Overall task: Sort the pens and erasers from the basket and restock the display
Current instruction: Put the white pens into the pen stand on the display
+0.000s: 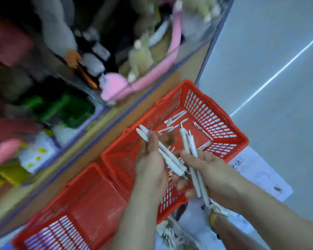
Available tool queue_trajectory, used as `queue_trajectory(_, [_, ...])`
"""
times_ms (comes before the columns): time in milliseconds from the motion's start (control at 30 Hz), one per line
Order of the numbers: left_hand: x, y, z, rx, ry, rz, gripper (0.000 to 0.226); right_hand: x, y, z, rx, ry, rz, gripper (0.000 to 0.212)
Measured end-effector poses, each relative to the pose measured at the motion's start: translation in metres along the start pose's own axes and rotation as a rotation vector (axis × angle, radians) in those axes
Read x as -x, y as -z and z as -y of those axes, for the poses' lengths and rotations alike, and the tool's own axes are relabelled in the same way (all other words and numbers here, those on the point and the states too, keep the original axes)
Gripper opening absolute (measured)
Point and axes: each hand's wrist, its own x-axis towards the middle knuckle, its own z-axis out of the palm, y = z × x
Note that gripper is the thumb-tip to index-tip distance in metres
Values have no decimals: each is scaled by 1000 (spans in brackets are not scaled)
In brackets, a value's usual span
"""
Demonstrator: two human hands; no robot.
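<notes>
A red plastic basket (222, 116) sits on the floor with several white pens (175, 117) loose on its bottom. My left hand (150, 165) hovers over the basket and grips a bundle of white pens (168, 159) that point up-left. My right hand (211, 170) is beside it, shut on two or three more white pens (192, 145) with their metal tips upward. No erasers can be made out.
A second red basket (76, 204) stands at the lower left, touching the first. A wooden display shelf edge (90, 141) runs diagonally, with blurred plush toys and packets behind it. A paper sheet (260, 174) lies on the pale floor at right.
</notes>
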Motion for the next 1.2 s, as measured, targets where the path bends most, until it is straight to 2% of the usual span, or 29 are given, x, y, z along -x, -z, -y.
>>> queue_trajectory(100, [63,-18,-56,-139,-53,66,15,62,-20,39,-10,99,-50,18])
queue_trajectory(167, [104,-26,-100,-164,-94,156,6,100,-29,70,-24,152,-81,11])
queue_trajectory(233, [145,-32,-144,-175,-154,177,4,139,-39,103,-34,239,-82,9])
queue_trajectory(300, [184,-38,-181,-160,-217,152,14,176,-53,135,-70,334,-67,14])
queue_trajectory(400, [238,-55,-218,-116,-289,82,16,225,-80,177,-263,397,11,25])
queue_trajectory(500, [284,-74,-236,11,-340,4,14,265,-113,201,-359,450,150,16])
queue_trajectory(567, [310,-83,-243,107,-375,-31,11,285,-132,207,-271,464,161,8])
queue_trajectory(633, [331,-86,-249,102,-414,-62,10,303,-147,212,-179,484,146,9])
queue_trajectory(767, [361,-71,-270,-229,-557,-105,6,320,-155,219,-21,535,128,35])
queue_trajectory(833, [373,-59,-289,-261,-614,-147,5,327,-163,220,121,564,177,42])
queue_trajectory(900, [385,-50,-310,-203,-608,-119,10,334,-174,221,284,573,274,44])
queue_trajectory(1000, [397,-33,-336,-167,-567,-62,15,345,-195,223,424,584,389,22])
queue_trajectory(1100, [402,-8,-352,-241,-595,-68,7,350,-219,223,520,603,418,27])
queue_trajectory(1200, [407,19,-363,-235,-598,-102,5,347,-242,218,614,619,380,43])
